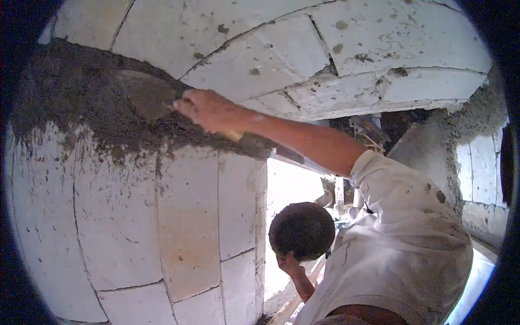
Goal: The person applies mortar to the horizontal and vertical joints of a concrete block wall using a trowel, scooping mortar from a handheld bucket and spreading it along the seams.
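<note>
A person beside me spreads grey mortar; my own hands are outside the view.
The hand of the person in the dirty white shirt (208, 111) is closed around the handle of a flat metal trowel (146, 97); the blade lies on the wet grey mortar bed (81, 103) on top of the wall of white blocks (119, 216); this person's other hand (290, 265) touches the dark-haired head (301, 230).

I am on a building site, at a half-built wall (179, 227) of large pale blocks. Wet grey mortar (81, 103) lies spread along its top course, more blocks (346, 59) stand unfinished beyond with rough, mortar-smeared joints, and another person in a dusty work shirt (401, 254) stands below me.
</note>
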`<act>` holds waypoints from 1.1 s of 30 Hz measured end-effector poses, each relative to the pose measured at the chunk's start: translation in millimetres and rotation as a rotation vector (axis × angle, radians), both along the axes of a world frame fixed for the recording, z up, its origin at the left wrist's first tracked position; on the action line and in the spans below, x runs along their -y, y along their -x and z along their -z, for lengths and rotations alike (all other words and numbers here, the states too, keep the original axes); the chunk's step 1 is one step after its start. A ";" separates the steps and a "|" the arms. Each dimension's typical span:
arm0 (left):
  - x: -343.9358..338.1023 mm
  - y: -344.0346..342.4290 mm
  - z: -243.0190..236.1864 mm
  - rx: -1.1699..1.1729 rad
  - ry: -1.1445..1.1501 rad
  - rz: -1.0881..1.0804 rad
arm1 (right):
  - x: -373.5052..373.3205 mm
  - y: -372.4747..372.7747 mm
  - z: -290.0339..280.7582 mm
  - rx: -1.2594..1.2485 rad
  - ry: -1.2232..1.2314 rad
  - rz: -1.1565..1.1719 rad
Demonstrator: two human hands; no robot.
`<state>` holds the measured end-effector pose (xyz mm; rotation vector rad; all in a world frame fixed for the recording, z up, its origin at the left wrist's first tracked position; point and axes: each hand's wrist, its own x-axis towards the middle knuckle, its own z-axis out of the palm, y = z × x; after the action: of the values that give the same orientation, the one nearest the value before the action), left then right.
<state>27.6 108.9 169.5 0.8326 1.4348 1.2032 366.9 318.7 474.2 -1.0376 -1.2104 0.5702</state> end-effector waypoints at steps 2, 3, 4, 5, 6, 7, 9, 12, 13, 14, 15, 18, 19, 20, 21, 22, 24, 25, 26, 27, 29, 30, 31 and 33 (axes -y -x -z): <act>-1.4 3.5 5.8 -0.049 -0.011 -0.006 | -15.7 -17.3 15.8 0.024 0.090 -0.020; 1.4 9.5 2.3 -0.024 0.025 -0.035 | -31.7 -10.9 33.6 0.047 0.073 0.003; 5.3 13.4 1.2 0.002 0.071 -0.057 | -41.2 -7.9 53.0 0.070 0.065 0.033; 6.9 12.1 4.2 -0.023 0.038 -0.038 | -28.0 -10.8 69.7 0.038 0.138 0.017; 9.3 19.1 0.6 -0.027 0.024 -0.083 | -17.9 6.3 78.7 0.003 0.189 -0.048; 4.7 14.4 1.7 -0.022 0.045 -0.026 | -10.5 -2.6 100.3 -0.059 0.337 -0.060; 1.2 17.0 5.6 -0.026 0.050 0.011 | -19.1 -1.3 155.8 -0.050 0.408 -0.024; -4.0 25.1 18.8 -0.063 0.011 0.059 | -28.6 2.6 219.9 0.015 0.349 0.047; -4.2 22.0 13.1 -0.094 0.056 0.030 | -26.7 5.5 235.7 0.009 0.365 0.050; -2.6 19.2 7.3 -0.122 0.095 -0.008 | -22.1 12.3 253.2 -0.088 0.424 0.008; 0.0 15.7 3.8 -0.115 0.085 -0.008 | -14.2 17.5 265.0 -0.182 0.483 -0.026; -3.8 7.4 -1.6 -0.050 -0.128 -0.045 | 33.6 32.6 208.0 -0.181 0.620 -0.047; -2.9 4.5 -5.6 -0.032 -0.089 -0.040 | 35.7 25.5 189.6 -0.168 0.613 -0.048; 0.4 2.8 -7.3 -0.017 -0.027 -0.022 | 32.0 19.2 174.3 -0.032 0.407 0.091; 1.6 -4.8 -16.0 0.043 -0.059 -0.036 | 27.9 23.9 150.5 0.101 0.188 0.195; 5.1 5.2 -10.2 0.044 -0.053 -0.057 | 34.8 22.1 100.9 0.075 0.168 0.145; -3.5 17.7 10.6 0.045 -0.066 -0.025 | 30.1 4.0 19.5 0.063 0.153 0.038; 1.1 15.2 8.7 0.000 -0.143 -0.011 | 25.1 -6.0 -6.2 0.076 0.160 -0.019; 0.8 14.3 10.6 0.010 -0.146 -0.015 | 22.7 -18.4 -25.4 0.086 0.156 -0.021; -0.1 15.7 14.6 0.008 -0.127 -0.026 | 22.0 -30.1 -41.3 0.179 0.189 -0.016; -3.9 20.6 29.6 0.023 -0.104 -0.020 | 19.7 -43.6 -47.8 0.286 0.227 0.009; -4.7 30.5 42.9 -0.032 -0.068 -0.061 | 9.2 -43.1 -35.7 0.294 0.256 -0.007; -6.0 38.0 57.5 -0.084 -0.030 -0.102 | 0.1 -42.2 -23.8 0.306 0.285 -0.022; -8.6 38.9 67.2 -0.085 -0.070 -0.071 | -3.6 -38.7 2.8 0.260 0.340 -0.062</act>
<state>-11.3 117.5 102.4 0.8967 1.5088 1.2916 405.5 322.3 471.4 -1.3972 -1.4066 0.7223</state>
